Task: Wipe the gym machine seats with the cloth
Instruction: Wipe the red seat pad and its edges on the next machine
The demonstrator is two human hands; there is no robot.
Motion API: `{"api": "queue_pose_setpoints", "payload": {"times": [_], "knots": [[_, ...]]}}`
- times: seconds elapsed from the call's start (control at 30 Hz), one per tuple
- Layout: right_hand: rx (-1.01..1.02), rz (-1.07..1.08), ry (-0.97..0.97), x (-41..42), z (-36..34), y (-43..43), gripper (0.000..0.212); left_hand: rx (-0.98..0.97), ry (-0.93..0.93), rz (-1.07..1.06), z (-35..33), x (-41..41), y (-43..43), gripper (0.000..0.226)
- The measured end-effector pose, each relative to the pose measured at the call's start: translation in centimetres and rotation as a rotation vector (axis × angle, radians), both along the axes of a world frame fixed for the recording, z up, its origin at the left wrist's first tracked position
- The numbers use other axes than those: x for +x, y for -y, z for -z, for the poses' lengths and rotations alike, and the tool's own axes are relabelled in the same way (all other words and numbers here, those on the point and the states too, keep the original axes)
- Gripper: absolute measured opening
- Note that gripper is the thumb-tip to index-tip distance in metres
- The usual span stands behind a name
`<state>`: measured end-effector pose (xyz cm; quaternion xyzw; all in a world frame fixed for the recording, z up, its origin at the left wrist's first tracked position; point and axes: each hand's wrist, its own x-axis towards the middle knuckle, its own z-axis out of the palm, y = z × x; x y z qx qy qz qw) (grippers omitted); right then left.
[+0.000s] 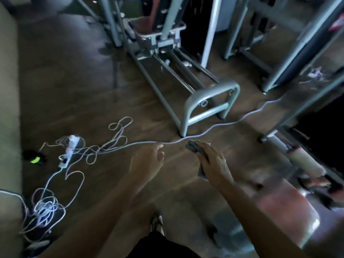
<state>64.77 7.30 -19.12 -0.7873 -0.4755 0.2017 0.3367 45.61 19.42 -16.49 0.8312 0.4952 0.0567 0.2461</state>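
Observation:
My right hand (pixel 214 162) grips a dark grey cloth (pixel 193 146), which sticks out past the fingers and hangs below the palm. My left hand (pixel 149 159) is held out beside it, fingers loosely relaxed and holding nothing. Both hands hover above the wooden floor. A reddish padded machine seat (pixel 284 207) lies at the lower right, below my right forearm. Farther off, a second seat pad (pixel 143 25) sits in a grey machine frame at the top centre. The picture is blurred by motion.
A long grey cable (pixel 214 127) crosses the floor, running into tangled cords and a white power strip (pixel 69 151) at left. A grey metal machine frame (pixel 206 107) stands ahead. More frames fill the right side. A padded roller (pixel 305 162) sits at right. A beige wall runs along the left.

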Motion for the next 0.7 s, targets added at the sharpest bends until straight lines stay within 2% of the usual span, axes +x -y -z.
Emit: {"api": "queue_pose_setpoints", "payload": {"times": [0.13,0.27,0.37,0.5,0.7], "knots": [[0.041,-0.143,-0.031,-3.2,-1.2,-11.8,0.039,0.023,-0.015,-0.15,-2.6,-4.8,-9.6,0.037],[0.078,-0.224,-0.07,-4.2,-1.4,-22.9,0.034,0.022,0.004,-0.252,-3.7,-6.3,-18.4,0.036],[0.059,-0.268,-0.084,-3.2,-0.8,-31.5,0.036,-0.018,0.014,-0.303,-3.6,-5.3,-25.7,0.047],[0.084,-0.318,-0.124,-0.2,-0.7,-43.9,0.032,-0.044,-0.015,-0.359,-3.2,-2.1,-37.1,0.035],[0.074,-0.4,-0.139,5.0,-1.9,-63.6,0.036,-0.05,-0.009,-0.434,-4.4,3.2,-54.3,0.033]]}}
